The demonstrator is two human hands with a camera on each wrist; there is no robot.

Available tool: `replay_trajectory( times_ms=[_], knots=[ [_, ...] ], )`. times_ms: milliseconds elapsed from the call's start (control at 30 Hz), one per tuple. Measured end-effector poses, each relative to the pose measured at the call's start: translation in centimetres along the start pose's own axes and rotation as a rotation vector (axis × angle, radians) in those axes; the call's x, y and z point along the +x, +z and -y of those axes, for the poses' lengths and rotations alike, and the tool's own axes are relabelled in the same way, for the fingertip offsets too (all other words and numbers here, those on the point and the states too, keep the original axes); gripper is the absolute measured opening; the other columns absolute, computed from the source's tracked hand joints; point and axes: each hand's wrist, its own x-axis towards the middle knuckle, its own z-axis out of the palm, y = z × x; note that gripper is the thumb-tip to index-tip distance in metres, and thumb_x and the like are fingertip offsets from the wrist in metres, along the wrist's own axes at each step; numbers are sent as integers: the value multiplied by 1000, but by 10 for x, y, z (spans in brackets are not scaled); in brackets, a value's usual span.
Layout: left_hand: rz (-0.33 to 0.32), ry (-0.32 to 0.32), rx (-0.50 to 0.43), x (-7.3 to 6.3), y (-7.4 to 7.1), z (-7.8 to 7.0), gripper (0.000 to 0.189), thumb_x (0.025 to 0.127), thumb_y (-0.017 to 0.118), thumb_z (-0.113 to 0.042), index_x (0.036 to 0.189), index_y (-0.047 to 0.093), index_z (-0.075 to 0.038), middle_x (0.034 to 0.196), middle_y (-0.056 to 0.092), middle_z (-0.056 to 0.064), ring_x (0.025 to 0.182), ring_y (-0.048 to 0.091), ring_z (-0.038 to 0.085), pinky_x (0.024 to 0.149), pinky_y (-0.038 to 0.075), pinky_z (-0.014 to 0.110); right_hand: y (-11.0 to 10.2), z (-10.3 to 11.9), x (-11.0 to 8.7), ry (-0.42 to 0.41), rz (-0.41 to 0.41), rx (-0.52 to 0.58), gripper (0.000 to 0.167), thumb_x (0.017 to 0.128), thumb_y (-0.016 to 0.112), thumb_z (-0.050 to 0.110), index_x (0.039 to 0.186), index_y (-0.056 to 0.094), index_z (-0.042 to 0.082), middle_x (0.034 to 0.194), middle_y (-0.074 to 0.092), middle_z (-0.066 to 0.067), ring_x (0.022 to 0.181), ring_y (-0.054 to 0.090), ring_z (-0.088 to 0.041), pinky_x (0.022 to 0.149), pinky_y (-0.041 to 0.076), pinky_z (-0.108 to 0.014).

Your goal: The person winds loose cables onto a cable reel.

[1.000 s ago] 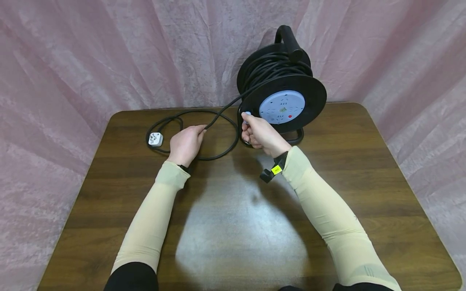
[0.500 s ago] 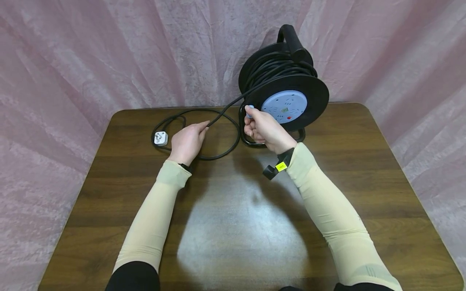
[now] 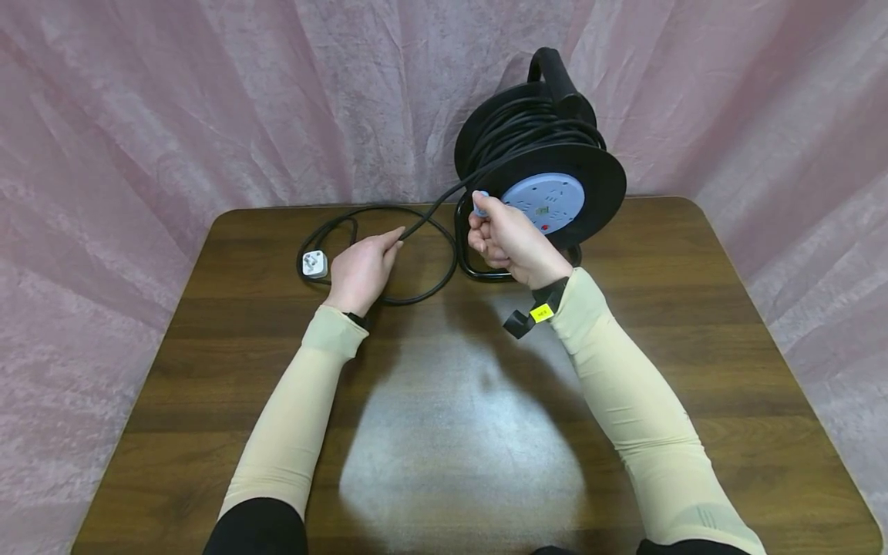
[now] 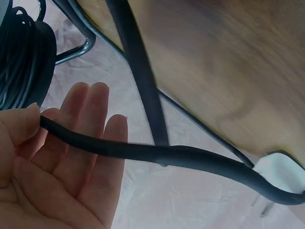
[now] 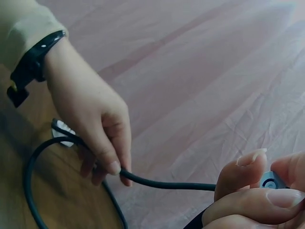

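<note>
A black cable reel [image 3: 602, 173] stands at the back of the table, with a pale blue socket panel [image 3: 558, 196] on its front. My right hand [image 3: 516, 243] pinches the light blue winding knob [image 5: 269, 180] on the reel's face between thumb and fingers. To its left, my left hand [image 3: 362, 271] holds the black cable [image 4: 128, 151] between thumb and index finger; the other fingers lie extended behind the cable. From that grip the cable runs up onto the wound coils [image 3: 516, 127]. The cable's loose end carries a white plug [image 3: 314, 264], lying left of my left hand.
A loop of loose cable [image 3: 433, 289] lies on the wooden table [image 3: 694, 370] between my hands and the reel. The reel's tubular stand [image 3: 486, 275] and its carrying handle [image 3: 555, 81] stick out. A pink curtain [image 3: 277, 100] hangs close behind the table.
My right hand has moved up and slightly right with the knob, and the socket panel has turned a little. The white plug has slid right, closer to my left hand, which shifted slightly right.
</note>
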Motion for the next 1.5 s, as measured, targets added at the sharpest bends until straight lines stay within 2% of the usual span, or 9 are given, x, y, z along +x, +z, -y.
replay_trajectory(
  times_ms=[233,700,1000,1267,1333,1500],
  knots=[
    [-12,0,-2,-3,1,4,39,108,56,-35,146,59,-28,122,73,6,71,67,30,53,48,43,-3,7,-4,-41,26,49,45,111,38,44,88,44,6,59,45,-2,40,26,-9,39,19,-20],
    [-62,30,-10,-2,3,5,38,107,57,-34,144,61,-29,118,74,6,82,71,33,60,52,48,-7,11,-5,-53,47,90,45,111,38,45,89,42,6,60,44,-1,40,25,-7,38,18,-20],
    [-107,65,-15,-2,3,2,39,108,56,-33,146,59,-28,116,75,6,70,68,29,54,50,45,-9,16,-8,-80,69,128,44,111,36,44,88,41,7,60,42,-1,39,23,-7,38,17,-20],
    [-145,76,-18,-2,5,2,41,109,54,-32,150,56,-29,94,73,7,58,59,25,50,47,44,-12,20,-11,-118,99,237,45,112,37,41,84,43,6,58,43,-2,38,22,-7,38,14,-20],
    [-151,66,-20,-3,5,2,41,109,55,-31,150,55,-30,94,72,8,61,61,28,52,48,46,-14,21,-11,-126,117,264,44,112,36,40,84,43,6,58,43,-3,38,22,-8,38,14,-20],
    [-162,46,-54,-4,6,3,41,109,52,-33,150,54,-32,107,74,7,76,67,31,59,51,49,-17,21,-12,-127,152,327,44,113,35,38,84,44,6,57,43,-3,38,22,-8,38,14,-20]
  ],
)
